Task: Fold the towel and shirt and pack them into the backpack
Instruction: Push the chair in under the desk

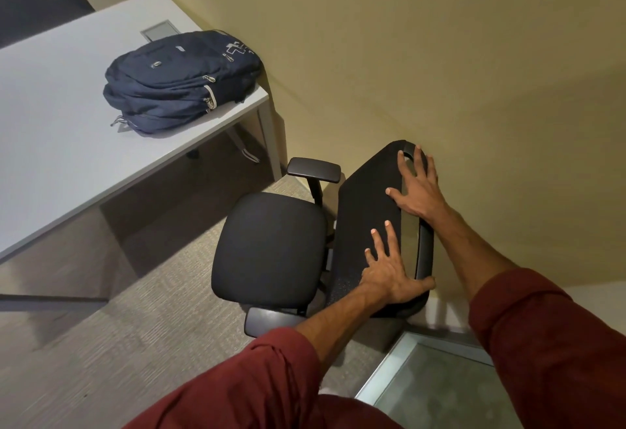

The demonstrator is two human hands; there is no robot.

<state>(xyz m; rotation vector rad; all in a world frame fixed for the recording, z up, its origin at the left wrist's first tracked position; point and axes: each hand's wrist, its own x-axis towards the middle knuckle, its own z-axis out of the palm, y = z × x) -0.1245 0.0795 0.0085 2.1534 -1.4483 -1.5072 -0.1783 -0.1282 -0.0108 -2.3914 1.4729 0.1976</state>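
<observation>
A navy backpack (179, 81) lies zipped and flat on the far right corner of a white table (50, 144). No towel or shirt is in sight. My left hand (389, 269) rests flat with fingers spread on the near end of a black office chair's backrest (369, 212). My right hand (418, 188) lies on the backrest's top edge farther away, fingers apart, holding nothing. Both arms wear dark red sleeves.
The black chair has a padded seat (267, 249) and two armrests (313, 169); it stands against a beige wall (440, 56). Grey carpet (118, 354) covers the floor. A glass panel with a metal frame (437, 384) sits at lower right.
</observation>
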